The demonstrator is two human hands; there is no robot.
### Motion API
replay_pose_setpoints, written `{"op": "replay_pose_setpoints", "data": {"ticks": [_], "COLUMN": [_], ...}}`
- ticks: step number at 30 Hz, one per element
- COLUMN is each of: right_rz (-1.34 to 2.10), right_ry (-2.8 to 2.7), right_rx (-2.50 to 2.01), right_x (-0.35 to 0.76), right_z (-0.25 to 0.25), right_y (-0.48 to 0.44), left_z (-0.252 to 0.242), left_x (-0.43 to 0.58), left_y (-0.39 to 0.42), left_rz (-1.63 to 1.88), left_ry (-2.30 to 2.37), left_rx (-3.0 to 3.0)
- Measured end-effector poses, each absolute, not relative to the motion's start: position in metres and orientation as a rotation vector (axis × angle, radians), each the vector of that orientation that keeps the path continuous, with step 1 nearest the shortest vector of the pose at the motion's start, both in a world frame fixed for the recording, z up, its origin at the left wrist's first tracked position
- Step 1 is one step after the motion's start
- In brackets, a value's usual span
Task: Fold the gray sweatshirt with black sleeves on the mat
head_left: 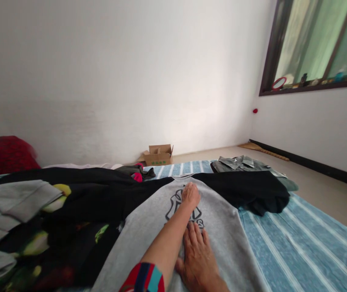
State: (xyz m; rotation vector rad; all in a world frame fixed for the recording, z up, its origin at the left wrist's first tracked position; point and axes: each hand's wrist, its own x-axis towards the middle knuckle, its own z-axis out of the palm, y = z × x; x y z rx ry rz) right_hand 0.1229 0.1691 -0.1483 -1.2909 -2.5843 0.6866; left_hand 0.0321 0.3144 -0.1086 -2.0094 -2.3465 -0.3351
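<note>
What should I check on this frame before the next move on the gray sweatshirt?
1. Left hand on the gray sweatshirt: ok, flat on the print.
2. Right hand: ok, flat on the sweatshirt, just below the print.
3. Sweatshirt front: ok, lying spread on the blue striped mat.
4. Black fabric at the right: not ok, bunched at its end.
5. Sweatshirt's lower hem: cannot tell, out of view.

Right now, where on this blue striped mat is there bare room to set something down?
Bare blue striped mat lies right of the gray sweatshirt, below its black sleeve. A narrow strip shows behind that sleeve, beside the folded gray-green shirt. The left side is crowded: folded gray clothes lie on a black printed garment.
</note>
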Motion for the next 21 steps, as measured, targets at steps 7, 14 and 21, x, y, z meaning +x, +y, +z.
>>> {"op": "replay_pose_setpoints", "data": {"ticks": [7,14,21], "right_rz": [0.749,0.63,0.48], "right_ry": [-2.538,-2.542,-2.544], "right_rx": [-1.262,-1.286,-1.297], "right_x": [0.12,0.116,0.118], "right_z": [-0.156,-0.177,-0.182], "right_y": [0.175,0.177,0.175], "left_z": [-0.147,-0.165,-0.169], "left_x": [0.029,0.025,0.024], "left_y": [0.337,0.343,0.351], "left_rz": [-0.377,-0.357,-0.272], "left_ry": [-2.252,-2.234,-2.274], "left_rx": [-2.043,-2.143,-2.209]}}
